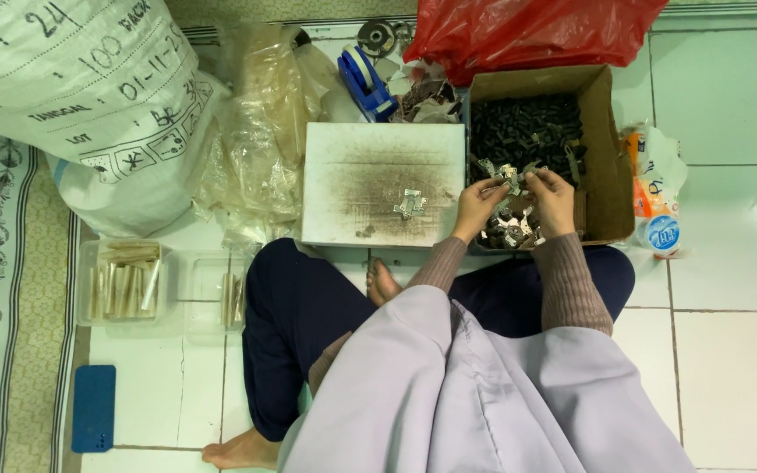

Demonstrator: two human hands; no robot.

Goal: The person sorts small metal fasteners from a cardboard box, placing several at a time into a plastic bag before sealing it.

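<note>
Seen from the head camera, looking straight down at a tiled floor point(729, 368) and crossed legs in dark trousers. Both hands over the near left corner of an open cardboard box point(604, 131), close together, almost touching. Left hand point(478, 203) curled, fingers bent inward and pinched on small silvery metal pieces point(508, 175); thumb and fingertips meeting at the parts, palm turned down. Right hand point(552, 197) likewise partly closed, fingertips gripping the same little cluster of metal pieces from the right side. Exactly how many pieces sit between the fingers: too small to tell. Below the hands, at the near end of the box, a loose heap of more shiny metal pieces point(510, 232); farther in, filling the far part of the box, a mass of small dark parts point(523, 127).

Just left of the box, touching its side, a white block-like surface point(343, 158) smudged dark grey in the middle, with one single metal piece point(410, 205) lying on it near the right edge. Farther off, a blue tape dispenser point(364, 81) and a red plastic bag point(527, 31). Far left, a large white woven sack point(72, 96) with crumpled clear plastic point(256, 131) beside it. Near left, a clear tray point(124, 282) of pale sticks, and nearer again a blue phone point(94, 408) lying flat on the floor. Right of the box, a crumpled snack wrapper point(656, 197).
</note>
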